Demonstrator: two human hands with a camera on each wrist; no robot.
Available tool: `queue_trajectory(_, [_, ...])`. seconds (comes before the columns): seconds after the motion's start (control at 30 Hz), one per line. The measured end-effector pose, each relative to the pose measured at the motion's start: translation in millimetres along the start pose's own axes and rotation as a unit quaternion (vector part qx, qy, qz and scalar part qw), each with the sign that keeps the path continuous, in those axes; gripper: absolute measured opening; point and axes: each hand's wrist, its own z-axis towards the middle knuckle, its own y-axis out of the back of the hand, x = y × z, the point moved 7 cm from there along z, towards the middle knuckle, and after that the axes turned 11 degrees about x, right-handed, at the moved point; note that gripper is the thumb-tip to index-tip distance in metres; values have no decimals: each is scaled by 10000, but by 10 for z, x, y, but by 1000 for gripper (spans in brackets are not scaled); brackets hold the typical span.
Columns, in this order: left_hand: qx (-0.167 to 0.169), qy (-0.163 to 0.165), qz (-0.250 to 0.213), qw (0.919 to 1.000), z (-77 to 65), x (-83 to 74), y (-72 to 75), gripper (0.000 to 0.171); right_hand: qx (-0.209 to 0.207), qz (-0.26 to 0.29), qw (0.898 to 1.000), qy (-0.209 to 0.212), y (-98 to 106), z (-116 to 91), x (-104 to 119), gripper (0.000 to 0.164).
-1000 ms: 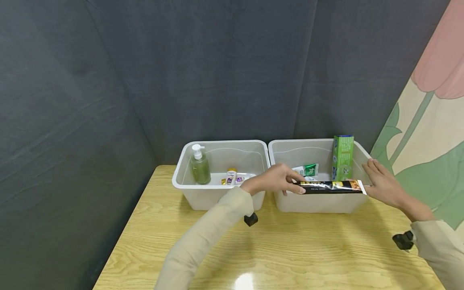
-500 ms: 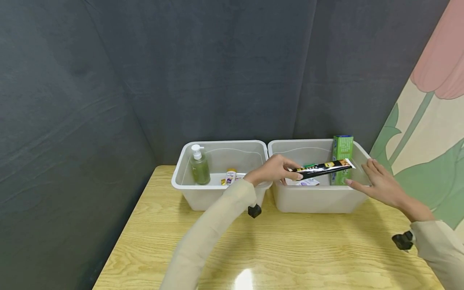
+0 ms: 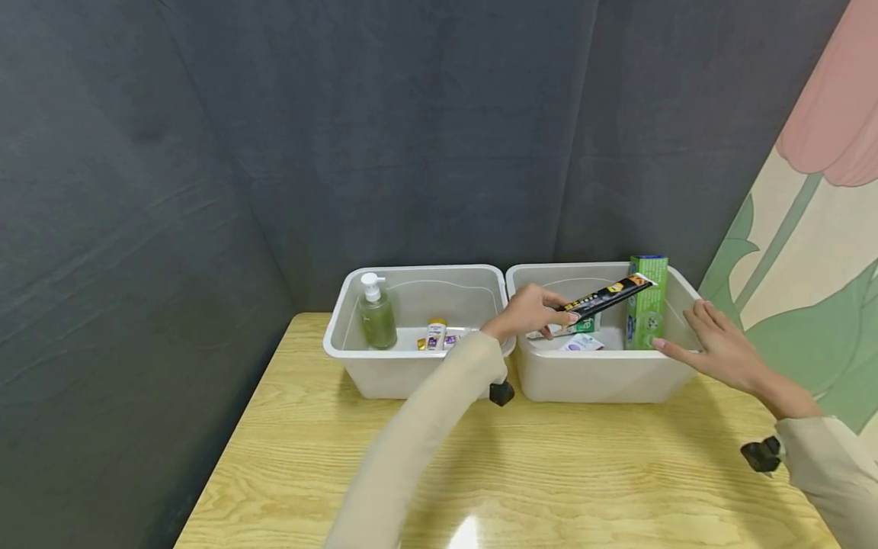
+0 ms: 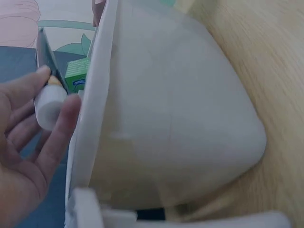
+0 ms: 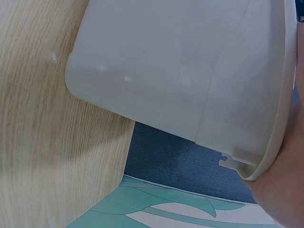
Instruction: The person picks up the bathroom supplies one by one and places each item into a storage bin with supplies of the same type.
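My left hand (image 3: 531, 311) pinches a black toothpaste tube (image 3: 607, 296) by its cap end, over the right-hand bin (image 3: 590, 377). The tube slants, its flat crimped end up and to the right in front of a tall green box (image 3: 646, 313). In the left wrist view the white cap (image 4: 50, 108) shows between thumb and fingers. My right hand (image 3: 730, 354) rests with straight fingers on that bin's right rim. Below the black tube in the bin lie a green-and-white tube (image 3: 585, 325) and a small white packet with purple print (image 3: 583, 343).
Left of it, close alongside, stands a second pale bin (image 3: 411, 374). Inside are a green pump bottle (image 3: 378, 319), a small white bottle with a yellow cap (image 3: 436, 334) and small packets. Both bins stand on a wooden table (image 3: 549, 473) before a dark curtain (image 3: 411, 152).
My left hand has carried the black tube up and back from the bin's front edge to over its inside, tipping the crimped end upward. The right hand's thumb now shows at the rim.
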Motion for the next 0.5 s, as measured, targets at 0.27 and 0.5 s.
queue_trajectory(0.27, [-706, 463, 394, 9957, 111, 101, -52, 23, 55, -19, 10000, -64, -8, 4, -18, 89])
queue_trajectory(0.5, [-965, 642, 1384, 9836, 167, 118, -91, 13, -18, -69, 10000, -5, 1, 6, -8, 88])
